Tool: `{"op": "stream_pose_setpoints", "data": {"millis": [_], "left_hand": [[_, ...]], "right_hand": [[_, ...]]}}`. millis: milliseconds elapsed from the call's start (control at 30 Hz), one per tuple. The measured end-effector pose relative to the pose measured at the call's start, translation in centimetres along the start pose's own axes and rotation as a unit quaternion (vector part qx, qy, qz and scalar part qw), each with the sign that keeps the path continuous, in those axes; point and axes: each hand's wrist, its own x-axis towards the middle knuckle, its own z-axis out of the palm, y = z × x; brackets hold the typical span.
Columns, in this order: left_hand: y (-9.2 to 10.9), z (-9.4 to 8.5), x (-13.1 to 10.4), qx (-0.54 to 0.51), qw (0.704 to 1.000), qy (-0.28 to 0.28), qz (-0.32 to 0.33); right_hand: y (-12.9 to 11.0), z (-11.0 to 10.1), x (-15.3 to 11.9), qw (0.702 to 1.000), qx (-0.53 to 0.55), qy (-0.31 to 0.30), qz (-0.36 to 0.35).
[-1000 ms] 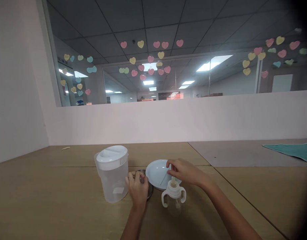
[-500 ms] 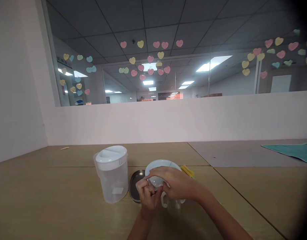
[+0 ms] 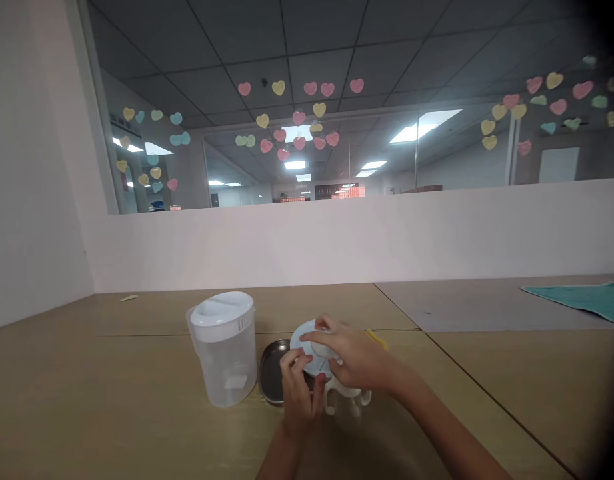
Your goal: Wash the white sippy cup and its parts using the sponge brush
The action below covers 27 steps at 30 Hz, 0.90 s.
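My right hand (image 3: 357, 357) has its fingers curled around a pale, rounded cap (image 3: 323, 349), held above the white plate (image 3: 299, 337). Part of the cap is hidden by those fingers. Just to the left, my left hand (image 3: 301, 397) is raised with its fingers bent and apart, and nothing shows in it. Below my right hand stands a clear bottle (image 3: 347, 410) with white side handles; its top is partly covered by the hand. A dark metal tray (image 3: 271, 373) lies left of the plate, partly behind my left hand.
A clear plastic pitcher (image 3: 229, 367) with a white lid stands left of the tray. Something yellow (image 3: 377, 339) lies behind my right hand. At the far right is a teal cloth (image 3: 587, 300). A low wall (image 3: 337, 243) with a window above borders the wooden table (image 3: 111, 400).
My hands have moved apart. The right hand has lifted the rounded cap slightly up and away from my left hand, whose fingers have opened. More of the plate's front now shows.
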Motion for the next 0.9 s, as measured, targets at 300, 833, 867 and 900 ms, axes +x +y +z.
{"op": "stream_pose_setpoints", "data": {"millis": [300,833,867,900], "left_hand": [[0.7,1.1,-0.6,-0.090,0.977,-0.188,0.031],[1.7,1.4,-1.2,-0.094,0.951,-0.274,-0.106],[1.7,1.4,-1.2,-0.096,0.950,-0.275,-0.111],[1.8,1.4,-1.2,-0.099,0.949,-0.276,-0.116]], "right_hand": [[2.5,-1.2,-1.0,0.991,0.025,-0.041,0.126],[3.5,1.0,-0.2,0.979,0.037,-0.140,0.146],[3.5,1.0,-0.2,0.978,0.036,-0.140,0.151],[3.5,1.0,-0.2,0.977,0.037,-0.141,0.156]]}}
